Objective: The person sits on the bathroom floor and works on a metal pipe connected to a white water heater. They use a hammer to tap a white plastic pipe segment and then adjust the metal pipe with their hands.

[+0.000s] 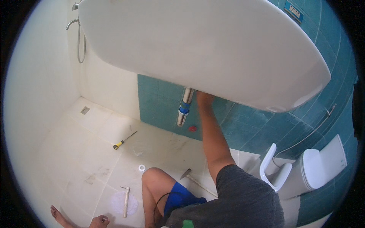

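A large white washbasin [213, 49] juts out from the teal tiled wall. My right arm reaches up beneath it, and most of my right hand [205, 98] is hidden behind the basin's lower edge, so its fingers do not show. Beside that wrist a chrome drain pipe [181, 117] with a blue band hangs from the basin, apart from my forearm. Low at the left, my left hand [100, 221] is partly cut off by the picture's edge. Its fingers look curled, with nothing seen in them. A slim white tube [126, 203] lies near it on a whitish sheet.
On the tiled floor lie a yellow-and-black screwdriver [121, 144], a white ring [142, 167] and a hammer [190, 176]. A red round piece [192, 129] is by the wall's foot. At right stand a toilet [311, 167] and its raised seat-like white part [270, 167].
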`<state>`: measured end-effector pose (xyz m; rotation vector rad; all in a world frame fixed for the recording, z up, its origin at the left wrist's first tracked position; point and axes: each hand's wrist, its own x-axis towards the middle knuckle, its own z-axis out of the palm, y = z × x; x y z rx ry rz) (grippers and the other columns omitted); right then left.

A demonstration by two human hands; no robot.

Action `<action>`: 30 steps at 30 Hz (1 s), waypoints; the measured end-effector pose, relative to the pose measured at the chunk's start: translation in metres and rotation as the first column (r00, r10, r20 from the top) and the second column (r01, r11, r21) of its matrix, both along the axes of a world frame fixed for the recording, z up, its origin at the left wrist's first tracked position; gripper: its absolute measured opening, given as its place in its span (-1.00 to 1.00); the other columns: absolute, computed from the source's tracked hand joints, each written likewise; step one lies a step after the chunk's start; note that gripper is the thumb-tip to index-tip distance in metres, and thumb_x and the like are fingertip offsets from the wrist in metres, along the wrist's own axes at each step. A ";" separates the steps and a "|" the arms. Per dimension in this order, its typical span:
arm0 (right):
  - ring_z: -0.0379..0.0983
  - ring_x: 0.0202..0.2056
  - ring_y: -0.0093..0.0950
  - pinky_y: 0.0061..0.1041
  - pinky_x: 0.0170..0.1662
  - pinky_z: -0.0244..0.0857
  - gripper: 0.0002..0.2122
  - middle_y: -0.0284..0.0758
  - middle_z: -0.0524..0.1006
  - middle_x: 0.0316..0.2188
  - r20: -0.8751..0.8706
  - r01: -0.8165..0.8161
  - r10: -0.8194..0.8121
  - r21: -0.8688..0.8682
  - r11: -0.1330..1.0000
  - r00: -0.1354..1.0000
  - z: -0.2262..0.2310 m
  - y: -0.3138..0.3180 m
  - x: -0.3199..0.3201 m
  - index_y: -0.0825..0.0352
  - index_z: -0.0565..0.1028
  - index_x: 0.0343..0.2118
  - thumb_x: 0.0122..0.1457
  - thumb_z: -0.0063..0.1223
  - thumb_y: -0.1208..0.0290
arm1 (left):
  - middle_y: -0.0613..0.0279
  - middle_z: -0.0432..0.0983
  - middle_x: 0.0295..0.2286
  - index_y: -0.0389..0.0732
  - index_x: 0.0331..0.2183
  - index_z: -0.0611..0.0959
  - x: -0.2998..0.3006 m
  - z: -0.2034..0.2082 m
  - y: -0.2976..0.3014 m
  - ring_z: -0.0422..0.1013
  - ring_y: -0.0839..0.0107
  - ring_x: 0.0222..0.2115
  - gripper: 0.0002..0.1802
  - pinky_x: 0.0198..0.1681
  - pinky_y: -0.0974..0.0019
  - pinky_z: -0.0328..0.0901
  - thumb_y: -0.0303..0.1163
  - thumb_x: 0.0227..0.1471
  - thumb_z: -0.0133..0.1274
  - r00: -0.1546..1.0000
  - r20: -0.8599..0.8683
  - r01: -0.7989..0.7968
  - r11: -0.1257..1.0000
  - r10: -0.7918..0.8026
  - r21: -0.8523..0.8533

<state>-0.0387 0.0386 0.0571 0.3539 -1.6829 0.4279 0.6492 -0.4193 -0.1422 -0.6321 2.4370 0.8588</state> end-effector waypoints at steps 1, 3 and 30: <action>0.42 0.03 0.01 0.00 0.08 0.29 -0.52 -0.01 0.50 -0.03 0.020 0.012 -0.013 0.013 1.000 1.000 -0.001 0.002 -0.002 0.38 0.48 0.03 0.02 0.29 0.36 | -0.12 0.63 -0.31 -0.18 0.00 0.57 -0.001 -0.002 0.002 0.57 -0.01 -0.27 -0.54 -0.21 0.10 0.43 -0.18 0.10 0.12 1.000 0.001 -0.006 1.000 0.006 -0.002; 0.41 0.04 0.01 0.00 0.10 0.27 -0.52 -0.03 0.50 -0.02 0.058 0.036 -0.039 0.038 0.999 0.998 -0.003 0.005 -0.007 0.35 0.49 0.03 0.02 0.31 0.33 | -0.13 0.63 -0.31 -0.19 0.04 0.54 -0.001 -0.002 0.005 0.57 -0.01 -0.27 -0.51 -0.21 0.10 0.43 -0.18 0.11 0.11 0.999 0.023 -0.037 0.999 0.037 -0.004; 0.44 -0.05 0.02 -0.05 0.01 0.31 -0.67 0.03 0.53 -0.13 0.120 0.138 -0.137 0.003 0.990 0.983 -0.007 -0.014 -0.008 0.42 0.52 -0.10 0.07 0.18 0.40 | -0.10 0.64 -0.36 -0.20 0.04 0.53 0.006 -0.020 -0.004 0.57 0.05 -0.32 -0.54 -0.23 0.09 0.43 -0.19 0.15 0.06 0.993 0.092 -0.073 0.997 0.070 0.036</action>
